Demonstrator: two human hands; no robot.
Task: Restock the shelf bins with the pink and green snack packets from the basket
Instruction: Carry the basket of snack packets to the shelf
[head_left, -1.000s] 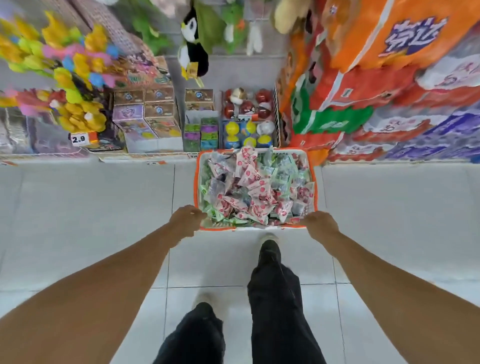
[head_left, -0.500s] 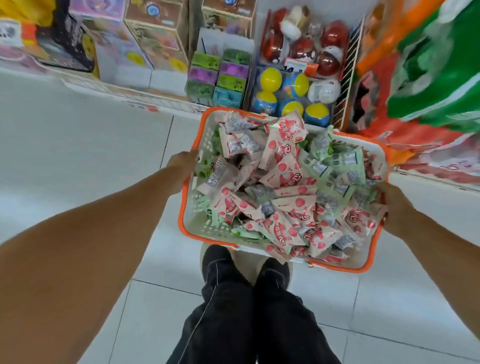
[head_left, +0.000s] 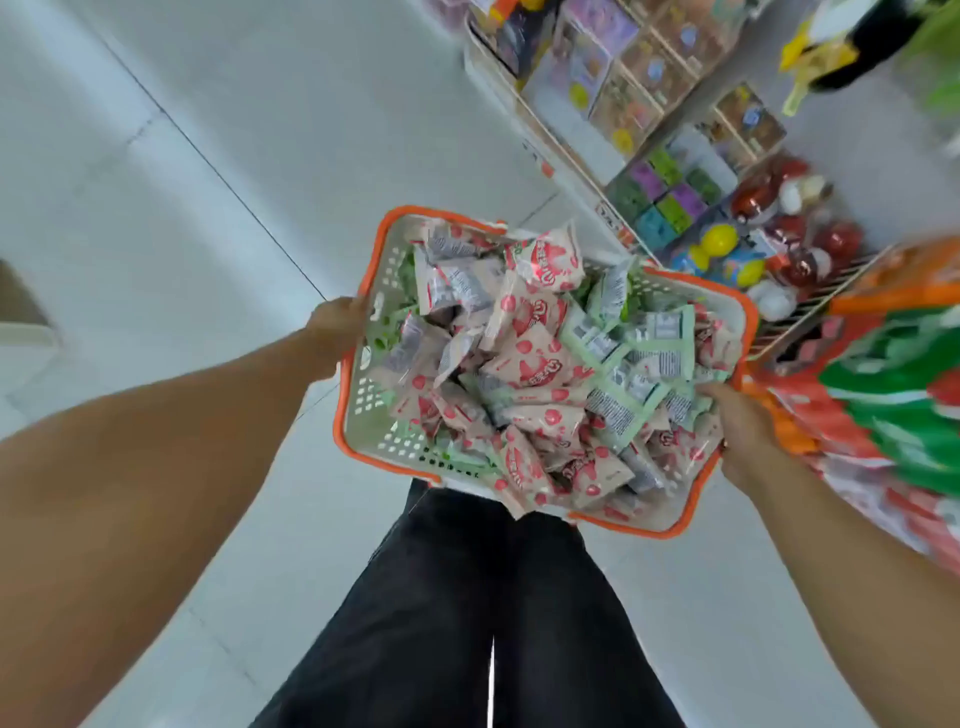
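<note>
Both hands carry the load: left hand (head_left: 337, 332) grips the basket (head_left: 363, 405) rim, pink packets (head_left: 524, 364) and green packets (head_left: 644, 353) heaped inside, right hand (head_left: 737, 431) grips the opposite rim. Judged step: transport; next, reach the bins, none identifiable here.

A white basket (head_left: 371, 415) with an orange rim is carried above dark trousers (head_left: 467, 613) and a pale tiled floor (head_left: 171, 171). The left hand (head_left: 335, 332) grips the basket's left rim; the right hand (head_left: 740, 431) grips its right rim. Pink snack packets (head_left: 535, 364) are heaped across the basket, with green snack packets (head_left: 644, 348) toward its right side. Beyond the basket's far right corner stands a low shelf (head_left: 550, 140) of toy boxes (head_left: 623, 104) and coloured capsule eggs (head_left: 719, 239).
</note>
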